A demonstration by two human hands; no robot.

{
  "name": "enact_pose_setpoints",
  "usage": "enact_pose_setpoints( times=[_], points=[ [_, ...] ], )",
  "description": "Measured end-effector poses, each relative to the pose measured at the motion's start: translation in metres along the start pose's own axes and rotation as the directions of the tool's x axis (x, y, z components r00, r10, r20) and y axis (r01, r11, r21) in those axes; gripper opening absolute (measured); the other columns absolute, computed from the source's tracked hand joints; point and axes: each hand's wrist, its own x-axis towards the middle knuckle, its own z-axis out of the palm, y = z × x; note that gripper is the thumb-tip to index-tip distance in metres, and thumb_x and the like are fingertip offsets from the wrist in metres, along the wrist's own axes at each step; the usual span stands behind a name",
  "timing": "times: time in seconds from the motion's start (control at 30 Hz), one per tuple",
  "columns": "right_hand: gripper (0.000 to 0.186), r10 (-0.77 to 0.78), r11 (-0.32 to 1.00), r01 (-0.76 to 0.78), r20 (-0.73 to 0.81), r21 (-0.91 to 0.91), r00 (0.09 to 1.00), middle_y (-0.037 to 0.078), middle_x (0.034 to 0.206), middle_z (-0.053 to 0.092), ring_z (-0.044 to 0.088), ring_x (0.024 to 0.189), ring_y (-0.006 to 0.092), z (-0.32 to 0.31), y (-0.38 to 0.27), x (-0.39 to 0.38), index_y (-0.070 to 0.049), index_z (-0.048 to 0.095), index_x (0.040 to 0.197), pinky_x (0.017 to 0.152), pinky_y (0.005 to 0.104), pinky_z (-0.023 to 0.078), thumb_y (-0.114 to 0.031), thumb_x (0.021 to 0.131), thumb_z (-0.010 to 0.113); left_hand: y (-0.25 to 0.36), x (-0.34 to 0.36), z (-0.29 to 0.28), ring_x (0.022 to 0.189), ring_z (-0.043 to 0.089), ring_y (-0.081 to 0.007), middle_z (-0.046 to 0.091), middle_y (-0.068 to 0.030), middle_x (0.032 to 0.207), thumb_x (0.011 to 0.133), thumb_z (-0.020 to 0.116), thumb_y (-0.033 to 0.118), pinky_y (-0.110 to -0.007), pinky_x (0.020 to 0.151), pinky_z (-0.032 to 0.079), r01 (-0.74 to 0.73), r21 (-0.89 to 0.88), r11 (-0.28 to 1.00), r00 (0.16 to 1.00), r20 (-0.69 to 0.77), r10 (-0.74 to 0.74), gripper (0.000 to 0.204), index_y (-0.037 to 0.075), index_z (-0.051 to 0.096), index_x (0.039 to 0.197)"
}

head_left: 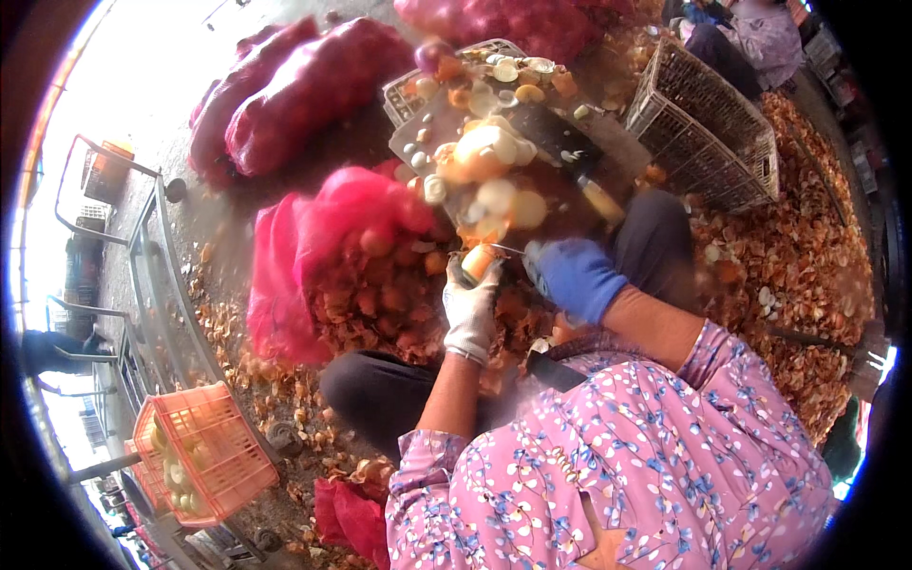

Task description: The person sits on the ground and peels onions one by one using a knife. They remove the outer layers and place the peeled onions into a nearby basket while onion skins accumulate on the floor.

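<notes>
My left hand (469,315), in a white glove with dark fingertips, is closed round an onion (479,262) with brownish-orange skin. In a blue glove, my right hand (573,277) is closed on a knife, its handle hidden in the fist. The thin knife blade (506,249) points left and reaches the onion's upper side. Just beyond my hands, pale peeled onions (489,150) lie heaped on a board (616,144). To the left, an opened red mesh sack (302,249) spills unpeeled onions and loose skins towards my lap.
Full red mesh sacks (318,87) lie at the far left. A slatted plastic crate (708,128) stands at the far right, near another person (760,43). Onion skins (798,285) cover the floor on the right. An orange crate of onions (214,456) rests by a metal trolley (152,275).
</notes>
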Motion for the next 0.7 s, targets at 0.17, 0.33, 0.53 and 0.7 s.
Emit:
enact_pose_setpoints(
  times=[0.17, 0.33, 0.53, 0.7],
  points=[
    [0.03, 0.047, 0.951, -0.069, 0.081, 0.3, 0.996, 0.024, 0.075, 0.063, 0.063, 0.07, 0.0394, 0.007, 0.036, 0.027, -0.003, 0.066, 0.088, 0.065, 0.0439, 0.051, -0.027, 0.091, 0.049, 0.002, 0.003, 0.005, 0.076, 0.06, -0.0106, 0.064, -0.0037, 0.097, 0.083, 0.071, 0.006, -0.023, 0.063, 0.051, 0.037, -0.07, 0.997, 0.999, 0.018, -0.036, 0.039, 0.004, 0.053, 0.118],
    [0.036, 0.213, 0.559, -0.329, 0.251, 0.762, 0.944, 0.013, 0.063, 0.06, 0.061, 0.06, 0.0214, 0.036, 0.054, 0.023, 0.0, 0.065, 0.086, 0.057, 0.0362, 0.048, -0.032, 0.093, 0.05, -0.011, 0.009, -0.009, 0.086, 0.061, -0.0127, 0.062, -0.0033, 0.104, 0.081, 0.074, 0.006, -0.025, 0.071, 0.053, -0.011, -0.153, 0.988, 0.993, 0.114, 0.028, 0.043, 0.006, 0.053, 0.119],
    [0.041, 0.128, 0.696, 0.071, -0.221, 0.714, 0.967, 0.006, 0.067, 0.058, 0.05, 0.062, 0.0109, 0.046, 0.031, 0.006, -0.002, 0.063, 0.087, 0.058, 0.03, 0.045, -0.043, 0.085, 0.067, 0.025, -0.01, -0.015, 0.084, 0.061, -0.0122, 0.062, -0.0041, 0.104, 0.079, 0.076, 0.006, -0.025, 0.071, 0.053, 0.002, -0.116, 0.993, 0.979, 0.205, 0.022, 0.045, 0.003, 0.053, 0.118],
    [0.033, -0.033, 0.628, 0.224, -0.262, 0.746, 0.964, 0.006, 0.073, 0.061, 0.049, 0.072, 0.0061, 0.037, 0.021, 0.005, 0.0, 0.064, 0.096, 0.066, 0.0276, 0.047, -0.033, 0.091, 0.062, 0.036, -0.032, -0.027, 0.103, 0.058, -0.0164, 0.058, -0.0085, 0.119, 0.07, 0.082, 0.009, -0.028, 0.086, 0.052, 0.143, -0.222, 0.965, 0.913, 0.406, -0.042, 0.073, -0.001, 0.045, 0.132]
  ],
)
